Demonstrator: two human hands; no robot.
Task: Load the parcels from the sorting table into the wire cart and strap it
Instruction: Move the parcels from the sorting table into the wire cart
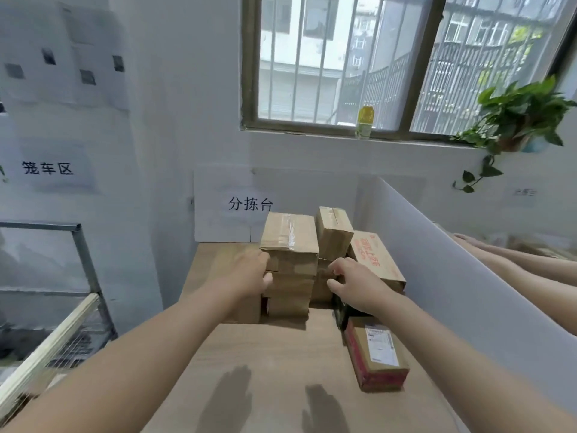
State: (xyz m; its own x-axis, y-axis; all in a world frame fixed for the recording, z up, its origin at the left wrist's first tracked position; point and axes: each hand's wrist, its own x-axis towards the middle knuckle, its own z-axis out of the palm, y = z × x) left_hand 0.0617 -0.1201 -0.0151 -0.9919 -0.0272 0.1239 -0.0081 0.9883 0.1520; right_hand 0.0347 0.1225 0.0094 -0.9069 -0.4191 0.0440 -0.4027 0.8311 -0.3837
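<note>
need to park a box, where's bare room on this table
Bare: the near half of the light wooden table, left of the red-edged labelled cardboard parcel, and the back-left corner. Crowded: back right, brown cardboard box stack to white partition.

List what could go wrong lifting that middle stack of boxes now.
1. The stack is loose boxes, with the left hand and right hand only at its sides; a squeeze lift may spill the middle ones.
2. The tall box stands close beside the stack and could topple.
3. The labelled parcel lies beside the right forearm; a swing might knock it.
</note>
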